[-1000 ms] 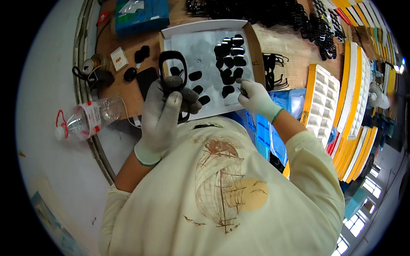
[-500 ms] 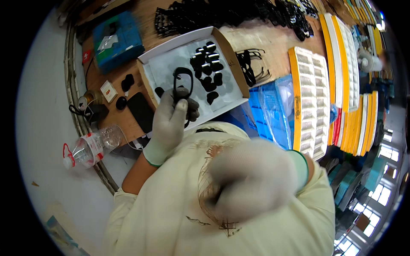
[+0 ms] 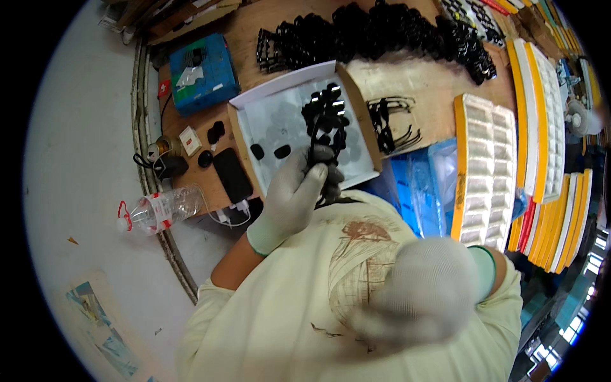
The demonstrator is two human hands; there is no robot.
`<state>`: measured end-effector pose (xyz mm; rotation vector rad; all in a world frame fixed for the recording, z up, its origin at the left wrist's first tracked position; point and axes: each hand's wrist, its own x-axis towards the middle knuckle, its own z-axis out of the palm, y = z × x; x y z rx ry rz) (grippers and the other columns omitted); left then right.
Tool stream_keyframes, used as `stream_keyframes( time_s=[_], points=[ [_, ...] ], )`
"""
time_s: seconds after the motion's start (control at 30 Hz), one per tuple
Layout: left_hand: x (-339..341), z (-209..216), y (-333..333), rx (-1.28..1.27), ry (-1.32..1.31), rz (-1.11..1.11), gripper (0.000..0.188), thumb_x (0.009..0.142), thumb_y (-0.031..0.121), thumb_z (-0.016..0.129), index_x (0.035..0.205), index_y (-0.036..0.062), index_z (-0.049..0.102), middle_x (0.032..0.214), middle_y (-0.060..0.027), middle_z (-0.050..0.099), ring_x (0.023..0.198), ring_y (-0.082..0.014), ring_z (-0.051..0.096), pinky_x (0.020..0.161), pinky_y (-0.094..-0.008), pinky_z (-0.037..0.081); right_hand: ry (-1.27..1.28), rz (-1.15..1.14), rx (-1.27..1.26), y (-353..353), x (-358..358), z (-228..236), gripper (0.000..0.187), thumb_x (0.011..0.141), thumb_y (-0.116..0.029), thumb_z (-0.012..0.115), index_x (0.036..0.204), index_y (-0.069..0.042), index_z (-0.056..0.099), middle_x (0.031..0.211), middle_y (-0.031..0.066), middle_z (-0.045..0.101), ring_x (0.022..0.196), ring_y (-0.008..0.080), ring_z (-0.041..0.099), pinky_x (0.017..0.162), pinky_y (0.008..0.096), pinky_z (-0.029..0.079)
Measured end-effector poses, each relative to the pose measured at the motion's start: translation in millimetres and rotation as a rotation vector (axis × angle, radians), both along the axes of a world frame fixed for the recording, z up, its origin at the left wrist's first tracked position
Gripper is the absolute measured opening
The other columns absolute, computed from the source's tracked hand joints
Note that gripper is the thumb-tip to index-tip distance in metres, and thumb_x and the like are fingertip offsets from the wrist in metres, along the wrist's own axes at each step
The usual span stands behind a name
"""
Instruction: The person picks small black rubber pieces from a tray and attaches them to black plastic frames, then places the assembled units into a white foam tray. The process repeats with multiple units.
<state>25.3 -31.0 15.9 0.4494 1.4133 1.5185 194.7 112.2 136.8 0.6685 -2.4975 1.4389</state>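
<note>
My gloved left hand (image 3: 298,194) is closed around a black glasses frame (image 3: 313,139), held over the near edge of a shallow cardboard box (image 3: 280,84). The frame overlaps a cluster of dark lenses (image 3: 323,102) behind it, so its outline is hard to follow. Two separate dark lenses, one of them a small oval lens (image 3: 282,151), lie in the box left of the frame. In front of my shirt, my gloved right hand (image 3: 428,290) is smeared by motion. Its fingers, and anything in them, cannot be made out.
Many black glasses frames (image 3: 375,32) are heaped along the back. More black frames (image 3: 391,121) lie right of the box, beside a blue crate (image 3: 410,191) and compartment trays (image 3: 487,172). At left are a phone (image 3: 232,175), a blue box (image 3: 202,76) and a plastic bottle (image 3: 162,210).
The whole view has shifted, with the scene lower and further right. My left hand's glasses frame now overlaps the lens cluster. My right hand stays blurred before my shirt.
</note>
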Motion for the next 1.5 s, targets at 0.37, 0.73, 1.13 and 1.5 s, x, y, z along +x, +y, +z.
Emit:
stream_keyframes(
  time_s=[0.37,0.73,1.13,1.5],
  points=[
    [25.8,7.9,15.0,0.026,0.241,-0.117,0.029,0.103,0.014,0.042,0.126,-0.0029,0.049,0.095,-0.008,0.061,0.076,-0.0106,0.057,0.069,-0.0277,0.05,-0.157,-0.88,-0.609,17.0,-23.5,-119.1,0.022,0.086,0.001,0.074,0.107,0.0,0.066,0.094,0.0068,0.07,0.074,0.0078,0.065,0.067,0.0244,0.054],
    [25.0,20.9,16.3,-0.101,0.534,-0.206,0.035,0.105,0.028,0.041,0.113,-0.0037,0.053,0.075,-0.0151,0.066,0.065,-0.0272,0.068,0.063,-0.038,0.053,-0.56,-0.513,-1.105,38.4,-24.5,-119.1,0.028,0.095,-0.02,0.064,0.107,0.005,0.064,0.09,0.0078,0.067,0.074,0.0107,0.061,0.068,0.0258,0.052],
    [14.2,21.0,-7.3,-0.087,0.392,-0.323,0.033,0.105,0.023,0.042,0.121,-0.0038,0.051,0.084,-0.0051,0.065,0.072,-0.0097,0.06,0.067,-0.0261,0.05,-0.633,-0.514,-1.013,23.3,-25.1,-115.5,0.03,0.095,-0.022,0.062,0.101,0.007,0.067,0.084,0.0073,0.067,0.074,0.0116,0.061,0.067,0.027,0.05],
    [12.0,13.5,-24.8,-0.095,0.583,-0.21,0.031,0.104,0.021,0.043,0.116,-0.0045,0.055,0.075,-0.0039,0.063,0.064,-0.0097,0.06,0.06,-0.0264,0.05,-0.7,-0.623,-0.703,6.6,-32.7,-115.2,0.029,0.096,-0.023,0.063,0.095,0.005,0.07,0.07,0.0015,0.062,0.065,0.0059,0.055,0.058,0.0238,0.045]
  ],
)
